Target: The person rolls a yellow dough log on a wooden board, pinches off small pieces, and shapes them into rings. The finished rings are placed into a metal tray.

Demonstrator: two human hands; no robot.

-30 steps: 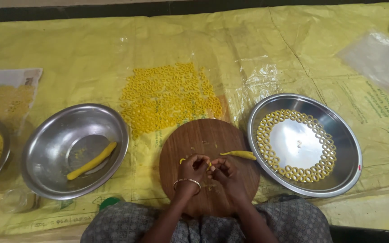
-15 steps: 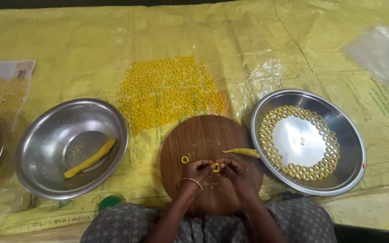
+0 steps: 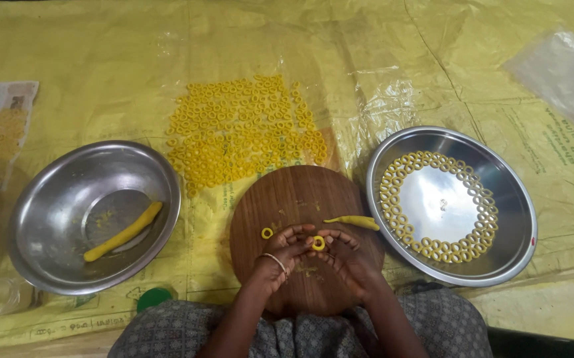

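The left hand (image 3: 285, 248) and right hand (image 3: 344, 250) meet fingertip to fingertip over the round brown wooden board (image 3: 300, 199), together pinching a small yellow dough ring (image 3: 318, 243). A second yellow ring (image 3: 267, 233) lies on the board left of the hands; a tapered yellow dough roll (image 3: 352, 221) lies at the board's right edge. Right of the board sits a steel plate (image 3: 515, 205) lined with rings.

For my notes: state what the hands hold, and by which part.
Both hands, left hand and right hand, pinch one small yellow dough ring at its rim, fingertips on either side.

Steel bowl (image 3: 55, 199) left; green cap (image 3: 153, 298) below.
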